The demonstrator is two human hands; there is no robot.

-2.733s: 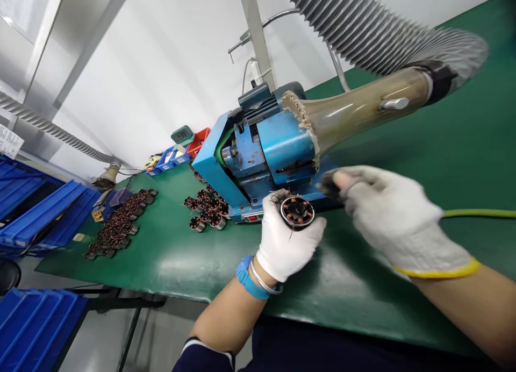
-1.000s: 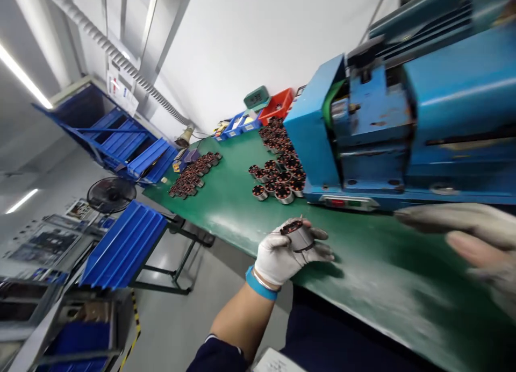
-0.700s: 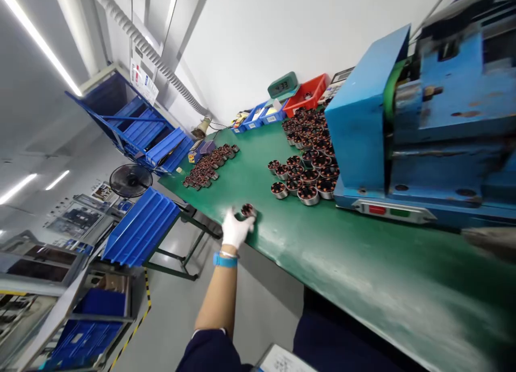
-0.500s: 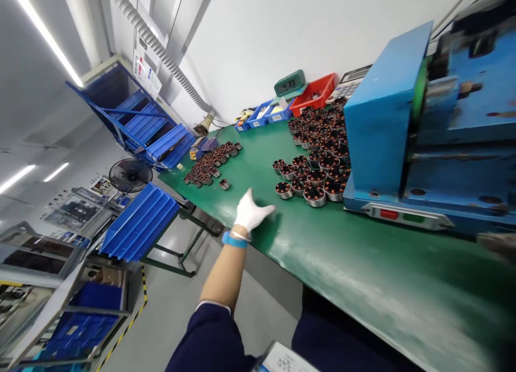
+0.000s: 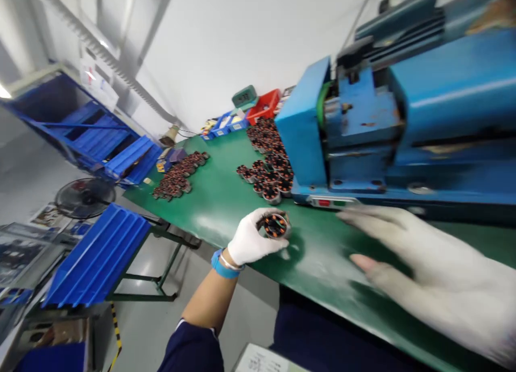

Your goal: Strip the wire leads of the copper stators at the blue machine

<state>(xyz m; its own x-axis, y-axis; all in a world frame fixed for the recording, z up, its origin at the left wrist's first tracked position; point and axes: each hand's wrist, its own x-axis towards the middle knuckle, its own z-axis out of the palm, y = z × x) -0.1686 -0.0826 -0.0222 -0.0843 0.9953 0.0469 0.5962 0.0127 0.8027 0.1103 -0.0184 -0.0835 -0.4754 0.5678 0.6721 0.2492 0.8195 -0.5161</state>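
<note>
My left hand (image 5: 253,238), in a white glove with a blue band at the wrist, grips a round motor stator (image 5: 276,226) with copper windings and a metal rim. It is held over the front part of the green bench (image 5: 213,210). At the right, my gloved right hand (image 5: 423,270) reaches in above the bench with thumb and fingers apart, nothing between them; a bare thumb tip shows. Beyond the left hand a cluster of similar stators (image 5: 271,193) stands against the blue machine (image 5: 300,135).
A second group of smaller wound parts (image 5: 175,177) lies at the bench's far left. Behind are a red bin (image 5: 263,106), small blue bins (image 5: 221,126) and a green clock (image 5: 244,97). The machine's red and green switch (image 5: 323,202) faces the bench front. A fan (image 5: 85,198) stands left.
My left hand, empty before, now holds a stator. My right hand has come into view from the right. The view has turned rightward, showing more of the machine.
</note>
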